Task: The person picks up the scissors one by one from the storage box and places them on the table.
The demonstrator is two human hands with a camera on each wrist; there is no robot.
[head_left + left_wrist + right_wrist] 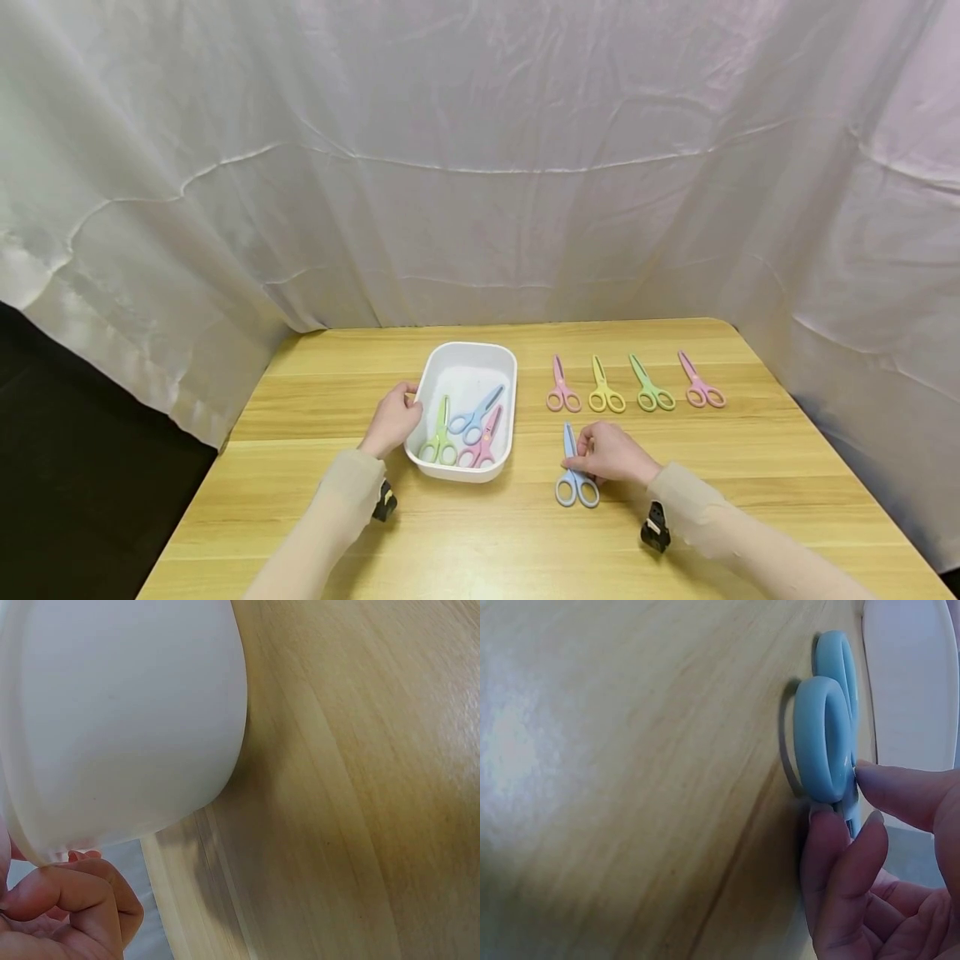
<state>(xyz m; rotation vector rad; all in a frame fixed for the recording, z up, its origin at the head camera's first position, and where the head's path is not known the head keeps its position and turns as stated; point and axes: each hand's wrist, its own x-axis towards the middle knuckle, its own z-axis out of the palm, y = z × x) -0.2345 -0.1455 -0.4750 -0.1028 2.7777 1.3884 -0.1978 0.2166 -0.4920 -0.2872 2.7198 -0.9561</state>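
A white plastic tray (462,475) stands left of the table's middle, holding green scissors (440,433), blue scissors (480,412) and pink scissors (483,442). My left hand (394,419) grips its left rim; in the left wrist view curled fingers (90,900) sit at the tray's edge (142,720). To the right of the tray, my right hand (611,452) pinches another pair of blue scissors (570,467) near the pivot. In the right wrist view, the thumb and fingertips are on either side of these scissors (825,742), handle loops close to the tabletop.
Behind the right hand lies a row of scissors with blades pointing away: pink (561,387), yellow (602,387), green (648,387) and pink (699,382). The wooden table (480,550) is bordered by a pale curtain (480,233) at the back and sides.
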